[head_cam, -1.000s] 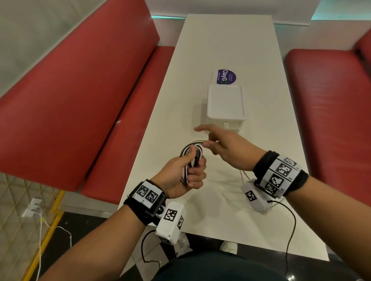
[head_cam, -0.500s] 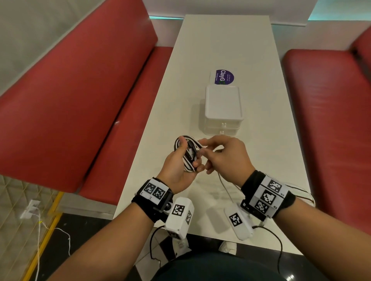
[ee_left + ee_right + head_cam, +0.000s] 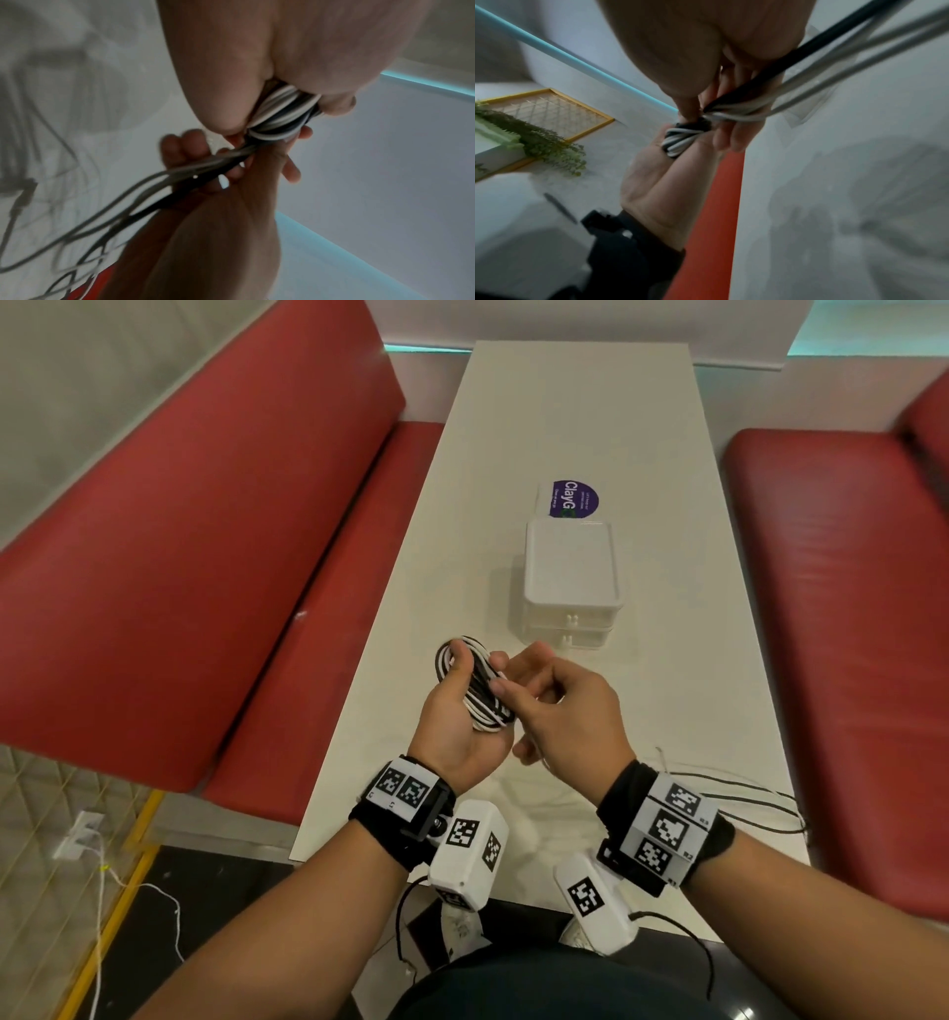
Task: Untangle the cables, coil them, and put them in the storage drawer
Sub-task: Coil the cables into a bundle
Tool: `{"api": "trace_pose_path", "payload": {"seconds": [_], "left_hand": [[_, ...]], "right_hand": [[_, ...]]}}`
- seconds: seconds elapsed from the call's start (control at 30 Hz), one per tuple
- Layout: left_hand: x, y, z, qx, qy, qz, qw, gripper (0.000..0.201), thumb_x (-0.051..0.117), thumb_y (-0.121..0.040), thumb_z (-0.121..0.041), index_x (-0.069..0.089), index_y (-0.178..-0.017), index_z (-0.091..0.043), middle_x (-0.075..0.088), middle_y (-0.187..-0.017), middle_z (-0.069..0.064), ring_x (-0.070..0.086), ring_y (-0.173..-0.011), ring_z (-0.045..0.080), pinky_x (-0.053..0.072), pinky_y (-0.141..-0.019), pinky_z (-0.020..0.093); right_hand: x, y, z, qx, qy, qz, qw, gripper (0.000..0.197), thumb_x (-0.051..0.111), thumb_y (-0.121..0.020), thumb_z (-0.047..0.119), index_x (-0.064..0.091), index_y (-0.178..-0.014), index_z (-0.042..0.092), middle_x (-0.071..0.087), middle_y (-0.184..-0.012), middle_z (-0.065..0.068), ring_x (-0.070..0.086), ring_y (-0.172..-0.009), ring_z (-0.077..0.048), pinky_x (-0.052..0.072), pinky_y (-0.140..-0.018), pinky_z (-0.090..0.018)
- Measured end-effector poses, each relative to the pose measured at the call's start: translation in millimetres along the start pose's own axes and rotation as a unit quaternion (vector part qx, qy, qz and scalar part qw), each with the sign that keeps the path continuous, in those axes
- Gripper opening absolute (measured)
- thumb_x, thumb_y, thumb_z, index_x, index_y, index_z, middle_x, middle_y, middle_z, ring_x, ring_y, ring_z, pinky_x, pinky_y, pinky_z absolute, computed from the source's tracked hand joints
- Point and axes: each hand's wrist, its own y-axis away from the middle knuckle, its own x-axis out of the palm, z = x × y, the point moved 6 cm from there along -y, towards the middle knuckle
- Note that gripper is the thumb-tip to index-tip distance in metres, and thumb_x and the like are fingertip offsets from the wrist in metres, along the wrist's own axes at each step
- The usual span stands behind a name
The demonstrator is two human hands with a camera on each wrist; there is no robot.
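Observation:
A coil of black and white cables [image 3: 480,695] sits in my left hand [image 3: 477,675], thumb over it and fingers curled round it, above the white table [image 3: 462,516]. My right hand [image 3: 518,683] is right beside the coil and pinches the loose cable strands [image 3: 808,85] where they leave it. In the left wrist view the coil [image 3: 282,113] is squeezed in the palm and the loose strands [image 3: 180,172] run off through the right hand's fingers. The slack cable [image 3: 744,793] trails over the table's near right. The white storage drawer unit [image 3: 570,577] stands just beyond the hands, both drawers closed.
A purple round sticker [image 3: 575,498] lies on the table behind the drawer unit. Red padded benches [image 3: 205,531] run along both sides of the table. The table's near edge is below my wrists.
My right hand has come back from near the drawer unit to the coil, bringing the loose strands with it. The left hand has kept hold of the coil and lifted slightly.

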Motion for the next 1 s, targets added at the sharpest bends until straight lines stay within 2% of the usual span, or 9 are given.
{"api": "trace_pose_path", "payload": {"seconds": [0.1,0.17,0.3,0.47,0.57,0.7,0.8,0.9,1.0], "left_hand": [[-3,-2,-8,0.046,0.026,-0.002,0.999,0.038,0.05,-0.094,-0.045,0.053,-0.082,-0.01,0.06,-0.082,0.011,0.063,-0.118,0.033,0.05,-0.099,0.046],[-11,-5,-22,0.092,0.012,-0.032,0.995,0.036,0.049,-0.097,-0.044,0.054,-0.08,-0.013,0.048,-0.066,0.002,0.069,-0.094,0.027,0.054,-0.086,0.043],[-18,-12,-48,0.134,-0.054,-0.079,0.986,0.033,0.048,-0.102,-0.039,0.051,-0.08,-0.014,0.039,-0.063,0.0,0.046,-0.056,0.017,0.049,-0.064,0.036],[-19,-18,-60,0.144,-0.219,-0.14,0.955,0.03,0.051,-0.104,-0.027,0.05,-0.076,-0.014,0.037,-0.059,-0.001,0.035,-0.049,0.015,0.037,-0.046,0.027],[-29,-19,-54,0.118,-0.325,-0.17,0.923,0.027,0.052,-0.103,-0.026,0.051,-0.078,-0.014,0.039,-0.059,-0.001,0.033,-0.047,0.014,0.033,-0.043,0.024],[-32,-19,-47,0.071,-0.465,-0.164,0.867,0.023,0.054,-0.101,-0.03,0.053,-0.086,-0.013,0.042,-0.066,0.004,0.034,-0.048,0.015,0.031,-0.042,0.024],[-37,-8,-32,0.042,-0.572,-0.115,0.811,0.043,0.05,-0.1,-0.047,0.055,-0.074,-0.013,0.046,-0.055,0.003,0.038,-0.043,0.015,0.034,-0.044,0.026],[-46,4,-3,-0.066,-0.495,-0.047,0.865,0.065,0.035,-0.094,-0.071,0.057,-0.06,-0.021,0.04,-0.06,0.008,0.033,-0.049,0.018,0.03,-0.048,0.026],[-42,12,14,-0.158,-0.369,-0.016,0.916,0.092,0.023,-0.066,-0.096,0.058,-0.083,-0.013,0.043,-0.066,0.005,0.033,-0.05,0.014,0.03,-0.043,0.02]], "right_hand": [[2,5,-6,0.001,0.031,0.075,0.997,0.035,0.07,-0.093,0.038,0.051,-0.084,0.009,0.059,-0.06,-0.011,0.062,-0.043,-0.036,0.049,-0.042,-0.036],[4,8,-5,-0.055,0.14,0.134,0.979,0.019,0.058,-0.1,0.041,0.058,-0.1,0.022,0.063,-0.063,-0.006,0.059,-0.046,-0.025,0.047,-0.049,-0.032],[13,14,-4,-0.191,0.439,0.15,0.865,0.034,0.038,-0.107,0.041,0.049,-0.132,0.022,0.063,-0.074,0.003,0.055,-0.065,-0.025,0.04,-0.06,-0.038],[31,31,-1,-0.192,0.556,0.221,0.778,0.022,0.039,-0.107,0.03,0.045,-0.115,0.01,0.058,-0.08,-0.008,0.036,-0.051,-0.021,0.031,-0.052,-0.037],[35,38,10,-0.213,0.624,0.258,0.707,0.022,0.044,-0.105,0.029,0.052,-0.111,0.009,0.064,-0.092,-0.01,0.042,-0.059,-0.026,0.028,-0.051,-0.035],[35,37,33,-0.257,0.641,0.298,0.658,0.024,0.05,-0.103,0.034,0.062,-0.107,0.014,0.066,-0.094,-0.006,0.06,-0.071,-0.028,0.042,-0.06,-0.034],[26,22,47,-0.26,0.6,0.312,0.689,0.021,0.054,-0.099,0.038,0.067,-0.111,0.027,0.069,-0.09,0.002,0.063,-0.073,-0.023,0.048,-0.061,-0.034],[17,4,54,-0.238,0.483,0.37,0.757,0.02,0.063,-0.095,0.034,0.075,-0.111,0.034,0.075,-0.084,0.008,0.064,-0.071,-0.012,0.052,-0.066,-0.029],[5,-17,60,-0.211,0.365,0.351,0.836,0.021,0.076,-0.087,0.022,0.08,-0.105,0.033,0.075,-0.076,0.01,0.065,-0.068,-0.009,0.05,-0.063,-0.024]]}}
